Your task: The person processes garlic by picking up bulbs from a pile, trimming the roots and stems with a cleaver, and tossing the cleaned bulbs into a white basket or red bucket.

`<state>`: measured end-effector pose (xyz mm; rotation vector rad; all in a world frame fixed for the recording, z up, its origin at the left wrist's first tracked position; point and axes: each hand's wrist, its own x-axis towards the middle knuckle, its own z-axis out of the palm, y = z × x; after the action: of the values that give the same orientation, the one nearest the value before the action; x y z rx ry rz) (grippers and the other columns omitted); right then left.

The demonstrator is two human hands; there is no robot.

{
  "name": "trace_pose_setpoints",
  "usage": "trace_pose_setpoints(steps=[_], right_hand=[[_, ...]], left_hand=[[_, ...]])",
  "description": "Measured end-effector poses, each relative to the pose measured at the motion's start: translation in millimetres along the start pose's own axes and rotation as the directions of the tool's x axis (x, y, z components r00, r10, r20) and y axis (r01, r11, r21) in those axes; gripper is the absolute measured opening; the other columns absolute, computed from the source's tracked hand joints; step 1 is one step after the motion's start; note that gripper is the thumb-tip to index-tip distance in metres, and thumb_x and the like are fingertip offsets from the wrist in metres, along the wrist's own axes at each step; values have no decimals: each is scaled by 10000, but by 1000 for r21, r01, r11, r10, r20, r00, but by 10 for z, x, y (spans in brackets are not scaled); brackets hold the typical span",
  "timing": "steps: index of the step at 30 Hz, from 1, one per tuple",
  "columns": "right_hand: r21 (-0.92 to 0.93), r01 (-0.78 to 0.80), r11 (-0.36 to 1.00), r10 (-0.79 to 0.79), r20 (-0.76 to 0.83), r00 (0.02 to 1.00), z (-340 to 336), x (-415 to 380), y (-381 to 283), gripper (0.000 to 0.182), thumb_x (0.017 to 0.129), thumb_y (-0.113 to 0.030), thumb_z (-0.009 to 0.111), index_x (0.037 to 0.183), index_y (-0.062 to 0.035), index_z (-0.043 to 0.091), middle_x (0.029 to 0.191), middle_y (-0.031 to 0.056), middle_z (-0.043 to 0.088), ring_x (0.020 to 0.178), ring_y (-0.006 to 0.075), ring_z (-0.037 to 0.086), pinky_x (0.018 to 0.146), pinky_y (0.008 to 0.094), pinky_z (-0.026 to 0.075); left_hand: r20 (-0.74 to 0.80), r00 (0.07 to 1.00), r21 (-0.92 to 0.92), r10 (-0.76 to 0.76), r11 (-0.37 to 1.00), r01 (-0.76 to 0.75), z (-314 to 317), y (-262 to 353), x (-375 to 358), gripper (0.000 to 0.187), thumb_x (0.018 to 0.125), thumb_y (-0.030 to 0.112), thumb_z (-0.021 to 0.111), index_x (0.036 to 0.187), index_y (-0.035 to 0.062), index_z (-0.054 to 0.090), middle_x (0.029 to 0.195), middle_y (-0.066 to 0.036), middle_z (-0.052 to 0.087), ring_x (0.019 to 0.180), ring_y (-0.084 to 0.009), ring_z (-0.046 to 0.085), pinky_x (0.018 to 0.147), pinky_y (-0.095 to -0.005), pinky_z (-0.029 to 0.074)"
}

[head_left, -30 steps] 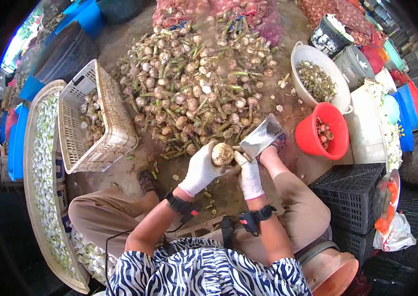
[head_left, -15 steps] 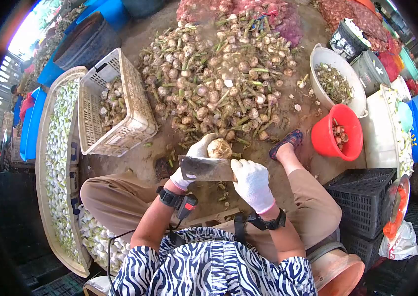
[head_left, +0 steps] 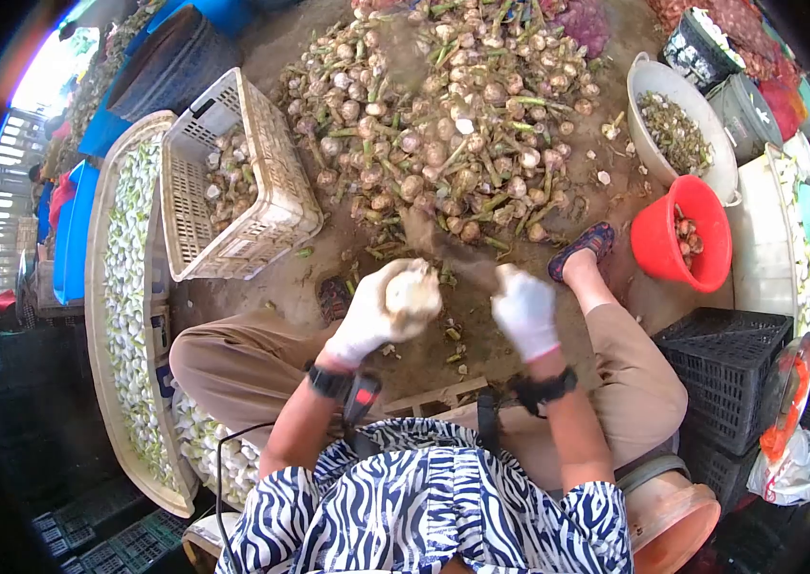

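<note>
My left hand point(head_left: 378, 311), in a white glove, is wrapped round a pale round bulb point(head_left: 413, 293). The bulb's facing side looks whitish. To its right, my right hand point(head_left: 525, 314), also gloved and smeared by motion, holds the handle of a cleaver point(head_left: 467, 263). The blurred blade points up and left, apart from the bulb. Beyond both hands lies a large heap of bulbs with stems point(head_left: 453, 124) on the ground.
On the left stand a plastic crate point(head_left: 304, 206) with bulbs and a long tray point(head_left: 99, 287) of white pieces. On the right are a red bucket point(head_left: 649, 239), a pale basin point(head_left: 725, 172) with trimmings and a black crate point(head_left: 716, 383). My legs flank the hands.
The cleaver has swung away from the bulb, up and to the right. My right hand has moved right, and the bulb in my left hand is turned and slightly lower left.
</note>
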<state>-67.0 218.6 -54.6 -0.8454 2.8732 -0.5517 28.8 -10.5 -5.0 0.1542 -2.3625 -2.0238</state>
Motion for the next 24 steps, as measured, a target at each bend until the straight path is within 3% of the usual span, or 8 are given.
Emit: trace_pose_setpoints(steps=[3, 6, 10, 12, 13, 14, 18, 24], right_hand=[[-14, -139, 990, 140, 44, 989, 99, 95, 321, 148, 748, -79, 627, 892, -63, 601, 734, 160, 641, 703, 374, 656, 620, 458, 524], [224, 146, 963, -110, -166, 980, -416, 38, -269, 178, 739, -93, 666, 893, -59, 583, 808, 152, 652, 765, 338, 665, 650, 429, 529], [17, 297, 955, -298, 7, 955, -388, -15, -387, 146, 756, -90, 636, 873, -90, 549, 787, 134, 651, 745, 294, 677, 611, 429, 519], [-92, 26, 995, -24, 23, 999, -139, 59, -63, 121, 763, -91, 621, 869, -85, 561, 733, 143, 645, 696, 324, 670, 582, 454, 514], [-60, -22, 998, 21, -9, 1000, -48, 81, 170, 107, 770, -105, 629, 860, -71, 581, 694, 158, 647, 667, 350, 663, 573, 469, 514], [19, -131, 991, 131, 1, 991, -76, 84, 223, 66, 803, -113, 613, 822, -55, 591, 705, 183, 650, 698, 379, 656, 600, 473, 515], [509, -126, 852, 186, -68, 980, -258, 82, -24, 80, 841, -112, 622, 886, -57, 659, 765, 197, 652, 751, 405, 644, 635, 452, 505], [664, -170, 728, 110, 131, 985, -203, 70, -243, 181, 838, -163, 656, 959, -29, 674, 790, 210, 660, 795, 391, 660, 678, 433, 512]], left_hand=[[84, 986, 30, -142, 990, 140, -136, 243, -65, 686, 630, 185, 830, 1224, -4, 544, 1082, -56, 660, 986, -135, 618, 924, -288, 489], [37, 989, -52, -146, 988, 147, -67, 84, 50, 675, 643, 189, 845, 1215, 1, 540, 1048, -41, 672, 946, -114, 613, 881, -279, 500], [75, 989, -274, -129, 951, 145, 27, 87, 111, 679, 673, 161, 845, 1251, -9, 531, 1064, -50, 672, 986, -91, 593, 886, -263, 495], [43, 996, -17, -80, 997, 81, -33, 119, 151, 679, 692, 178, 851, 1263, 14, 520, 1118, -57, 655, 1000, -111, 607, 888, -269, 505], [16, 987, -373, -157, 915, 151, -11, 45, 142, 715, 690, 236, 871, 1271, 33, 508, 1147, -72, 634, 1000, -143, 622, 904, -295, 512], [14, 989, -375, -150, 915, 145, -23, 4, 144, 715, 690, 236, 871, 1271, 33, 508, 1147, -72, 634, 1000, -143, 622, 904, -295, 512], [-20, 994, -721, -111, 690, 63, -83, -230, 172, 598, 762, 297, 823, 1200, 30, 517, 1068, -74, 630, 949, -171, 641, 882, -330, 528], [62, 993, -891, -103, 443, 101, 98, -403, 248, 378, 843, 262, 688, 1115, 35, 556, 952, -91, 643, 846, -220, 641, 787, -385, 535]])
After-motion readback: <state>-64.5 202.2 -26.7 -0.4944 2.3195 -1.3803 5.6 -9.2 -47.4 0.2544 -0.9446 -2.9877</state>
